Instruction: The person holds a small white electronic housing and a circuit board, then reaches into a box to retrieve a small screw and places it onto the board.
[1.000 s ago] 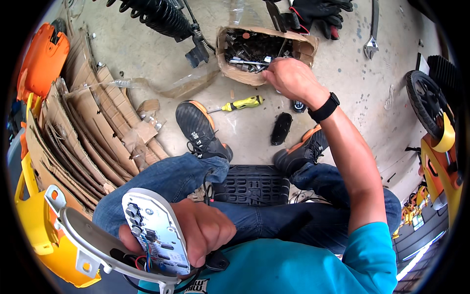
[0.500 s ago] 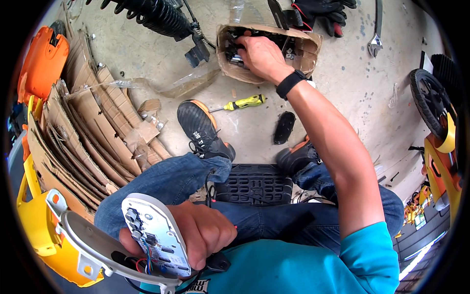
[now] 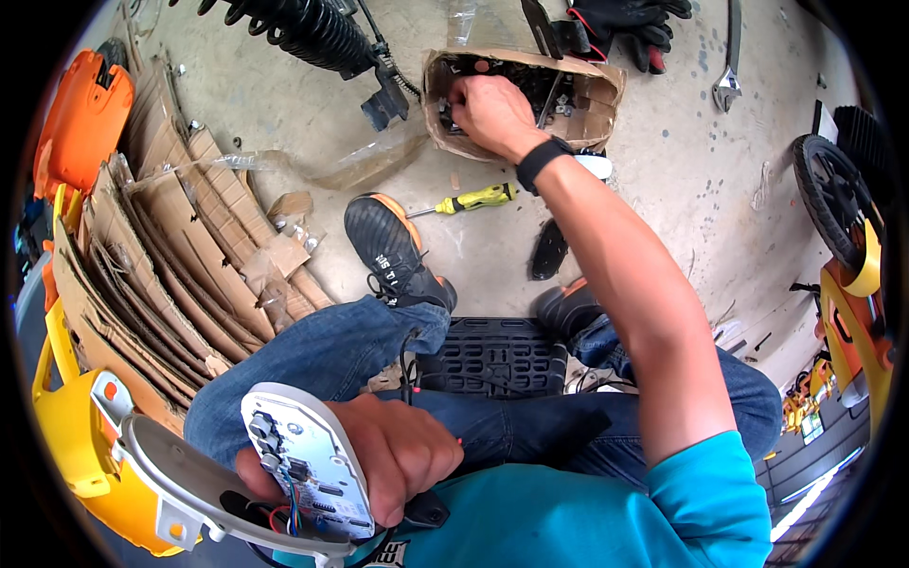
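Observation:
Low in the picture, my left hand is closed round the edge of a pale circuit board with a rounded end. Black components and thin coloured wires show on its face. A grey curved plastic housing lies beside and below the board, with the wires running toward it. My right hand reaches into an open cardboard box of small dark metal parts. Its fingers curl downward at the box's left end, and their tips, with anything between them, are hidden.
Between the box and my feet lies a yellow-green screwdriver, near a black oblong piece. Flattened cardboard is stacked at left. An adjustable wrench and black gloves are at the far right. A black ribbed panel sits between my legs.
My right hand has shifted slightly left and nearer inside the box, its forearm swinging left with it. The board in my left hand has dipped a little.

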`<state>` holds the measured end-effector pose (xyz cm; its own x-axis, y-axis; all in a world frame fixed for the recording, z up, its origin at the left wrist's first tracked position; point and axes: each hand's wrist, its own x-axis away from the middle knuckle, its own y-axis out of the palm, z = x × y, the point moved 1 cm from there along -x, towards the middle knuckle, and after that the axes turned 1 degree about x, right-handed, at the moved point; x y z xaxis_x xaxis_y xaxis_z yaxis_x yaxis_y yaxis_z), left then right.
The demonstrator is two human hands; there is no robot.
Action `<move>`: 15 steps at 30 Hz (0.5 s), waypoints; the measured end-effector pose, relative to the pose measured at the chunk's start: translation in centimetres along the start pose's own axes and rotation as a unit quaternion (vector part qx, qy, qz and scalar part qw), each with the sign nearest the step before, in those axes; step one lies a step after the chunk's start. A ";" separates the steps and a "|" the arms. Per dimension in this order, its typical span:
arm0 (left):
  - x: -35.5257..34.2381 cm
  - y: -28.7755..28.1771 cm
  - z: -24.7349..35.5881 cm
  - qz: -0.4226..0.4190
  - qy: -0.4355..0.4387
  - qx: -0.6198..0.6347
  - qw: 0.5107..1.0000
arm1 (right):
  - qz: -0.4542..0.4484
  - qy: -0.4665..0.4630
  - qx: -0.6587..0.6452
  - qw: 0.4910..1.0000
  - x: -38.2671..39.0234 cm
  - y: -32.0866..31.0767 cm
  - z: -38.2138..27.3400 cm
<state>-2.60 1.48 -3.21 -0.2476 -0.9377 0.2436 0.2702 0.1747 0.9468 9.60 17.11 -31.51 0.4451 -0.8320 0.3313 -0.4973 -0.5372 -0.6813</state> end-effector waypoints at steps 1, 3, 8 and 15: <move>0.1 -0.1 0.1 0.005 0.002 -0.002 1.000 | -0.049 -0.002 0.022 0.999 0.3 -0.9 -0.1; 0.0 0.0 0.1 0.001 0.003 -0.003 1.000 | -0.121 -0.003 0.048 0.991 1.4 -3.1 0.1; 0.2 -0.3 -0.2 -0.019 0.012 0.000 1.000 | -0.120 0.016 0.102 0.987 4.0 -7.9 2.9; -0.1 0.2 -0.2 0.014 0.006 -0.013 1.000 | -0.033 -0.025 0.045 0.998 5.7 -9.6 4.4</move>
<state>-2.34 1.53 -3.12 -0.2279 -0.9362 0.2676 0.3004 0.1938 0.9339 20.18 18.15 -26.00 0.5121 -0.7865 0.3452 -0.3977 -0.5733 -0.7163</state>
